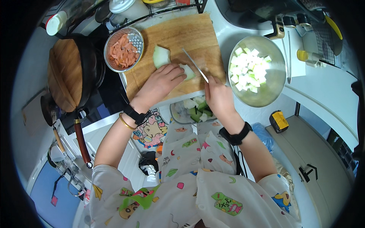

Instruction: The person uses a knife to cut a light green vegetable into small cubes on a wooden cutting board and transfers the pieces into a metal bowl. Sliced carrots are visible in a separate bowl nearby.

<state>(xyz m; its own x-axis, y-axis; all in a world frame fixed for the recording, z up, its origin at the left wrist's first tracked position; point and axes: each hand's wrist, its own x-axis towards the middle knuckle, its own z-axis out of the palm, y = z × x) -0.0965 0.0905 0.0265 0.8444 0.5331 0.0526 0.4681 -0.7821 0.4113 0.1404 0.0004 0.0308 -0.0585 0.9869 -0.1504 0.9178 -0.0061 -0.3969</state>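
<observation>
My left hand [162, 82] presses on a piece of pale winter melon [187, 72] on the wooden cutting board [182, 31]. Its fingers cover part of that piece. Just beyond them lies a second melon chunk [161, 57] with green rind. In my right hand [219, 94] is a kitchen knife [195, 65], its blade slanting up and left over the board. The blade is to the right of the held piece; I cannot tell whether they touch. A steel bowl [273, 85] on the right contains white melon cubes [249, 69].
A container of cut pinkish-orange pieces [122, 51] stands at the board's left corner. Below the board's front edge is a bin [178, 115] with green peelings. A lidded wok [88, 74] sits on the left hob. Chopsticks [289, 57] lie right of the bowl.
</observation>
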